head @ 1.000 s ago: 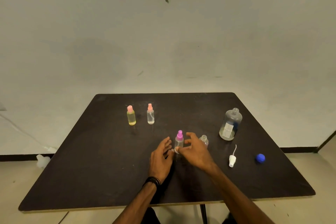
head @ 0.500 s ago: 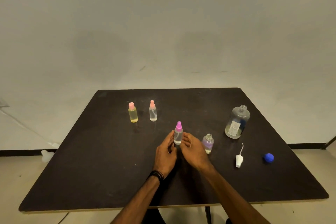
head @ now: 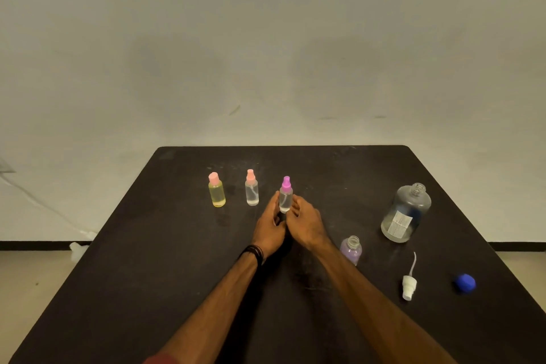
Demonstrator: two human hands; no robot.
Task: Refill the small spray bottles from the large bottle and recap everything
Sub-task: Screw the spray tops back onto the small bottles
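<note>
Farther toward the far edge of the tabletop (head: 147,289) than half a second ago, the magenta-capped spray bottle (head: 285,198) is now held in line with the two capped bottles.

It is gripped upright between both hands: the left hand (head: 270,227) is curled against its left side, the right hand (head: 305,223) against its right, with the fingertips (head: 295,201) laid on the clear body. Toward the far left corner the yellow bottle (head: 216,190) and the clear peach-capped bottle (head: 251,188) are stood side by side. Uncapped, the large bottle (head: 405,213) is seen near the right edge, and the open purple bottle (head: 351,250) just beside the right forearm. Closer to the near right corner, the white spray top (head: 409,285) is laid on its side, with the blue cap (head: 465,283) to its right.
</note>
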